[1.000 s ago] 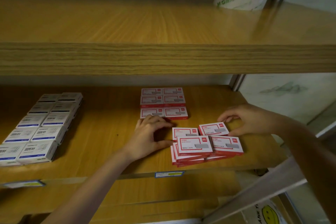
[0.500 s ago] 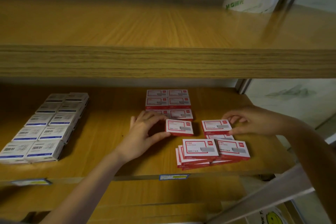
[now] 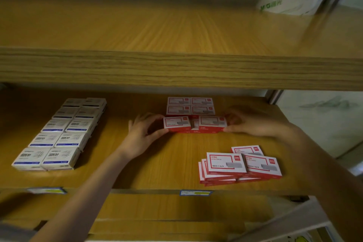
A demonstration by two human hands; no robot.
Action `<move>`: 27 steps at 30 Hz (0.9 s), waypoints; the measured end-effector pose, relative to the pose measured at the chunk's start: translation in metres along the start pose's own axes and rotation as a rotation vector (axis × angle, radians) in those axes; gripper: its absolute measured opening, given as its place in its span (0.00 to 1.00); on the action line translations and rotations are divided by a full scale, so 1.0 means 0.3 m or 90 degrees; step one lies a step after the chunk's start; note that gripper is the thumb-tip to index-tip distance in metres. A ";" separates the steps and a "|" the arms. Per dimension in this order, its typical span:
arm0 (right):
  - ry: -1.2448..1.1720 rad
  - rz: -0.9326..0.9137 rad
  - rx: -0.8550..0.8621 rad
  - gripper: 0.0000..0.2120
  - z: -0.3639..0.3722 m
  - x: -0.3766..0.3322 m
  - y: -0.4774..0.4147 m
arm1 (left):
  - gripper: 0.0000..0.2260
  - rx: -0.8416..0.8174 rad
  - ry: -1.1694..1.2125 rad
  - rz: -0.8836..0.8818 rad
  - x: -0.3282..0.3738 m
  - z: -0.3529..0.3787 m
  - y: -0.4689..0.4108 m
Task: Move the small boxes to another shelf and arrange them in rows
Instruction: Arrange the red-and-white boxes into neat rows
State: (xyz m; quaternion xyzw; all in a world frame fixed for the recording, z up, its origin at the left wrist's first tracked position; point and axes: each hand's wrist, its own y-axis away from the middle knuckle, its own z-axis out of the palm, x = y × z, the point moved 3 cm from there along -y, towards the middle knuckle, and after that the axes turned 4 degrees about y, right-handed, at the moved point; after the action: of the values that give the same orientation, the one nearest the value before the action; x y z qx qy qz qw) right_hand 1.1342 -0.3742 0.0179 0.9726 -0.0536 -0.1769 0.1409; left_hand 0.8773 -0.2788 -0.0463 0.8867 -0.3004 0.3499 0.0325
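Both hands [image 3: 144,133] [image 3: 253,124] grip red boxes [image 3: 176,123] [image 3: 212,123] on shelf [image 3: 176,159].

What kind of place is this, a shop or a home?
Probably a stationery shop or stockroom: price labels on the shelf edge, many identical red boxes, and rows of blue boxes.

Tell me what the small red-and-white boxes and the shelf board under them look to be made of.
Small red-and-white boxes: thin printed cardboard, judging by the sharp folded edges and flat printed faces; finish slightly smooth, gloss unclear. Tan wood-grain shelf board: wood or wood-look laminate, judging by the straight grain lines and faint even sheen; which one cannot be told.
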 end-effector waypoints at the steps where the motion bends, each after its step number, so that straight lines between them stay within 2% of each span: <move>1: -0.002 0.000 0.004 0.26 0.004 -0.004 -0.007 | 0.26 -0.004 0.003 -0.006 -0.002 0.000 -0.002; 7: -0.013 -0.001 0.021 0.24 0.027 -0.017 -0.031 | 0.18 0.037 0.030 -0.012 -0.012 0.003 -0.013; 14: -0.034 -0.009 0.108 0.22 0.035 -0.018 -0.052 | 0.25 0.029 0.130 -0.041 -0.026 0.020 -0.014; 17: -0.034 -0.018 0.143 0.19 0.040 -0.013 -0.076 | 0.22 0.050 0.128 -0.039 -0.010 0.026 -0.018; 23: -0.029 -0.016 0.146 0.15 0.044 -0.011 -0.084 | 0.14 0.056 0.142 -0.040 0.012 0.032 -0.014; 27: -0.023 -0.008 0.140 0.17 0.027 -0.012 -0.054 | 0.15 0.093 0.145 -0.081 0.047 0.014 0.006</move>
State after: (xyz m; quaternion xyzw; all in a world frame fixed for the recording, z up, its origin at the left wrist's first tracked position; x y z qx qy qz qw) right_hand 1.1287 -0.3603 0.0070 0.9792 -0.0688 -0.1884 0.0313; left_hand 0.8871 -0.2886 -0.0408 0.8587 -0.2115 0.4662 0.0241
